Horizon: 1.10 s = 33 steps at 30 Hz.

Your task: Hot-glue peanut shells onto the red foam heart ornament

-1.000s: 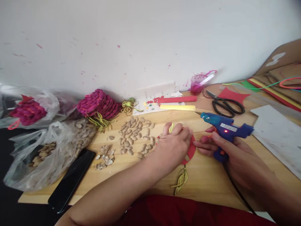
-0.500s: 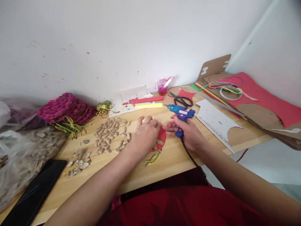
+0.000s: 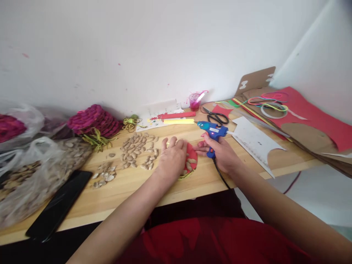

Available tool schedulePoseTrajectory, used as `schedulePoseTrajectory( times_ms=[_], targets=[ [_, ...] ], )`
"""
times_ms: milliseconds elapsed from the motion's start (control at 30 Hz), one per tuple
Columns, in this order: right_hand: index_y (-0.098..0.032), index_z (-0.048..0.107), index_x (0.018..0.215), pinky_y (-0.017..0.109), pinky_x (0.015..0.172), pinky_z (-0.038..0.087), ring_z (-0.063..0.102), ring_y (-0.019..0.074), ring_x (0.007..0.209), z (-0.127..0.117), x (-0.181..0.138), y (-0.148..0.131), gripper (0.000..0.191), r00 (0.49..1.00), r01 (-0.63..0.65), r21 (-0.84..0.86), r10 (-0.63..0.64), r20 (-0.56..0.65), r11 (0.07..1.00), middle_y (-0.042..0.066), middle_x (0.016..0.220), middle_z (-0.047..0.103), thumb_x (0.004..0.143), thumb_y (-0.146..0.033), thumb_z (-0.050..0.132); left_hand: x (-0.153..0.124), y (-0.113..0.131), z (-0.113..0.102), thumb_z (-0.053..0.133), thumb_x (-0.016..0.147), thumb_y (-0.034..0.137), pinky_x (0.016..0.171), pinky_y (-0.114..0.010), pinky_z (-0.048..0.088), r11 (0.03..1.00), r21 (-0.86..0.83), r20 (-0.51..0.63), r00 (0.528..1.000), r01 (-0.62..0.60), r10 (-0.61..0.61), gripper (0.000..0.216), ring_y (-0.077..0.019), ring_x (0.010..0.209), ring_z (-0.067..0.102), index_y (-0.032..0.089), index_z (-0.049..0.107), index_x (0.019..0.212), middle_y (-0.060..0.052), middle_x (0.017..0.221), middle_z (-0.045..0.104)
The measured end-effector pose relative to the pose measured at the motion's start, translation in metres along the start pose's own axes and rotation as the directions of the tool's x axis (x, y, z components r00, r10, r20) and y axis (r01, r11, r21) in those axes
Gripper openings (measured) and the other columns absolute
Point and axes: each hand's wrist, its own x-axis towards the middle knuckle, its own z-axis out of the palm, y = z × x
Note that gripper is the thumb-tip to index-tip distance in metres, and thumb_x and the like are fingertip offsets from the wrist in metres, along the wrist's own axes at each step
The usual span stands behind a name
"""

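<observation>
My left hand (image 3: 172, 157) lies flat, fingers spread, on a small red disc (image 3: 191, 158) with peanut shells glued to it on the wooden table (image 3: 132, 190). Yellow-green cords (image 3: 184, 175) poke out from under the disc. My right hand (image 3: 224, 156) is wrapped round the handle of a blue glue gun (image 3: 213, 131), its nozzle pointing left and a red light lit. Two fingers of that hand touch the disc's right edge. A heap of peanut shells (image 3: 139, 148) lies just left of my left hand.
Black scissors (image 3: 217, 117), red and yellow strips (image 3: 177, 118) and a pink cup (image 3: 194, 102) stand behind. Cardboard and red sheets (image 3: 302, 121) fill the right. A magenta woven piece (image 3: 95, 120), bags of shells (image 3: 35, 172) and a black phone (image 3: 59, 205) lie left.
The view has swung right and pulled back, so the table's right end shows. My left hand has flattened onto the disc. The glue gun stays in my right hand.
</observation>
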Motion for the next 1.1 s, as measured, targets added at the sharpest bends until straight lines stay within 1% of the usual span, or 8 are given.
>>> schedulePoseTrajectory(
  times_ms=[100,267,433,500,633,767,900,1100],
  targets=[
    [-0.022,0.061,0.095,0.035,0.074,0.065,0.076,0.0192,0.071,0.001,0.000,0.002,0.028,0.999,0.000,0.010,0.001,-0.037,1.000,-0.002,0.071,0.069,0.080,-0.034,0.082,0.003,0.002,-0.001,0.049,0.094,0.012,0.112,-0.055,0.033,1.000,0.010,0.048,0.999,0.015,-0.015,0.035,-0.0313,0.120,0.050,0.012,0.063,0.127,-0.013,0.120,0.066],
    [-0.022,0.064,0.091,0.034,0.068,0.067,0.077,0.0217,0.071,0.001,0.003,0.007,0.038,0.996,0.057,-0.010,-0.057,-0.069,0.998,-0.001,0.070,0.071,0.070,-0.042,0.088,0.005,0.001,-0.001,0.053,0.093,0.014,0.112,-0.051,0.031,0.999,0.048,0.049,0.999,0.006,-0.008,0.030,-0.0292,0.118,0.049,0.013,0.066,0.120,-0.012,0.117,0.064],
    [-0.022,0.064,0.091,0.031,0.061,0.065,0.078,0.0236,0.073,0.004,-0.008,0.009,0.046,0.990,0.079,0.019,-0.077,-0.116,0.997,-0.001,0.069,0.071,0.063,-0.047,0.090,0.004,-0.006,-0.002,0.049,0.096,0.015,0.110,-0.052,0.031,0.999,-0.028,0.068,0.998,-0.014,0.016,0.030,-0.0303,0.117,0.050,0.012,0.065,0.121,-0.012,0.115,0.066],
    [-0.024,0.062,0.094,0.029,0.057,0.063,0.078,0.0237,0.073,0.005,-0.018,0.012,0.046,0.982,0.140,0.026,-0.136,-0.130,0.990,-0.003,0.068,0.070,0.067,-0.050,0.088,0.003,-0.011,0.000,0.045,0.098,0.015,0.107,-0.053,0.032,0.998,-0.067,0.039,0.999,-0.009,0.012,0.030,-0.0312,0.116,0.050,0.013,0.066,0.120,-0.012,0.116,0.067],
    [-0.025,0.061,0.102,0.025,0.050,0.058,0.078,0.0226,0.074,0.004,-0.038,0.023,0.036,0.964,0.262,-0.020,-0.263,-0.039,0.965,-0.003,0.069,0.070,0.083,-0.054,0.075,0.003,-0.016,0.003,0.049,0.097,0.020,0.104,-0.055,0.032,0.992,-0.124,0.024,0.999,-0.023,0.026,0.032,-0.0341,0.116,0.050,0.015,0.064,0.125,-0.012,0.117,0.067],
    [-0.026,0.060,0.106,0.023,0.050,0.055,0.078,0.0206,0.075,0.003,-0.051,0.035,0.027,0.946,0.324,-0.122,-0.323,0.028,0.938,-0.002,0.072,0.072,0.094,-0.049,0.064,0.002,-0.016,0.000,0.044,0.097,0.014,0.103,-0.054,0.031,0.993,-0.114,0.040,0.999,-0.020,0.024,0.034,-0.0332,0.115,0.051,0.015,0.064,0.125,-0.012,0.117,0.067],
    [-0.025,0.059,0.105,0.023,0.049,0.053,0.076,0.0194,0.070,0.004,-0.050,0.034,0.029,0.948,0.313,-0.139,-0.317,-0.013,0.940,-0.003,0.068,0.069,0.093,-0.051,0.065,0.000,-0.015,0.000,0.048,0.097,0.016,0.104,-0.054,0.031,0.995,-0.100,0.037,0.999,-0.022,0.026,0.032,-0.0337,0.116,0.050,0.015,0.063,0.125,-0.013,0.117,0.066],
    [-0.024,0.060,0.097,0.024,0.049,0.052,0.076,0.0212,0.070,0.005,-0.035,0.021,0.042,0.959,0.239,-0.028,-0.240,-0.152,0.971,-0.005,0.062,0.065,0.078,-0.057,0.077,0.002,-0.014,0.004,0.047,0.097,0.014,0.103,-0.056,0.033,0.998,-0.063,0.018,0.999,-0.029,0.030,0.032,-0.0340,0.116,0.051,0.015,0.064,0.124,-0.013,0.114,0.067]
  ],
)
